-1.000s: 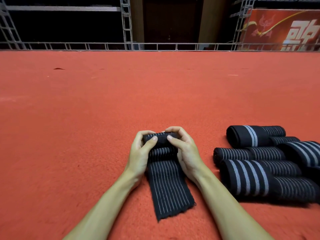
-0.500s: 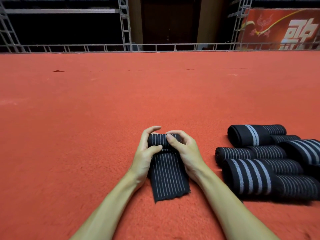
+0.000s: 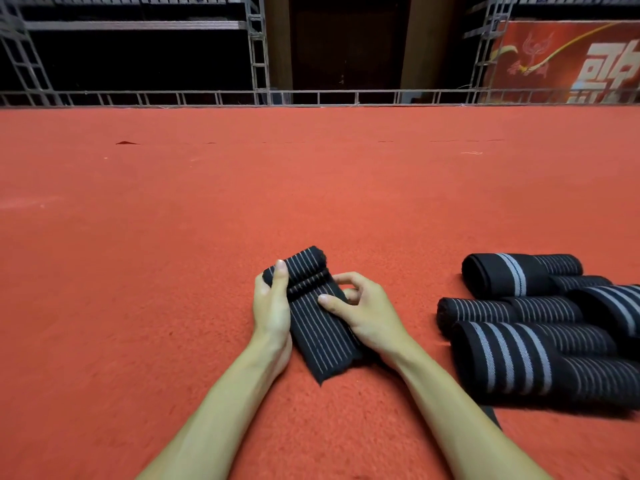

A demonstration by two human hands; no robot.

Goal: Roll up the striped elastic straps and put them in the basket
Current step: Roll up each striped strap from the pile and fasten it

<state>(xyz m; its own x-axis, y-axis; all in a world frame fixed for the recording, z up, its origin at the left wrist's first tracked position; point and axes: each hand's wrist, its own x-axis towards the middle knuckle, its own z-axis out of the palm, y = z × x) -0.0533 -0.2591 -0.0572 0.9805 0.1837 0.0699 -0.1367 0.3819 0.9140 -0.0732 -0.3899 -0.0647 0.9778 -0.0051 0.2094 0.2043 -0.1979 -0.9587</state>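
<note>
A black elastic strap with thin pale stripes (image 3: pixel 320 327) lies on the red carpet in front of me, its far end wound into a thick roll and a short flat tail pointing toward me. My left hand (image 3: pixel 272 313) grips the roll's left side, thumb laid over the top. My right hand (image 3: pixel 363 313) holds the strap's right edge, thumb pressing on the flat part, fingers curled behind. No basket is in view.
Several rolled black striped straps (image 3: pixel 540 327) lie in a pile on the carpet (image 3: pixel 173 254) to the right, close to my right forearm. A metal truss rail (image 3: pixel 311 97) runs along the carpet's far edge, with a red banner (image 3: pixel 568 60) behind it.
The roll has grown thicker and the flat tail shorter. The strap now lies turned, its rolled end pointing up and left. My right thumb has shifted from the roll down onto the flat part.
</note>
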